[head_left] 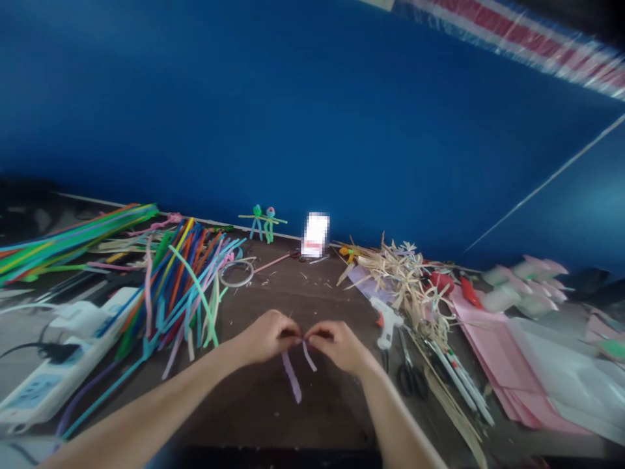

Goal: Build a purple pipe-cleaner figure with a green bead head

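Over the middle of the dark table, my left hand point(271, 335) and my right hand point(334, 345) meet almost fingertip to fingertip. Between them they pinch a purple pipe cleaner point(293, 378). One fuzzy end hangs below my left fingers, and a shorter end point(309, 357) hangs by my right fingers. The part between the fingertips is hidden, so I cannot tell whether it is one bent piece or two. Both hands are closed, thumb against forefinger.
Loose coloured pipe cleaners point(180, 286) and a white power strip point(63, 365) lie left. At the back stand two small figures point(263, 225) and a lit phone point(315, 234). On the right are a glue gun point(387, 326), scissors point(410, 374), dried strips point(405, 280) and pink sheets point(498, 358).
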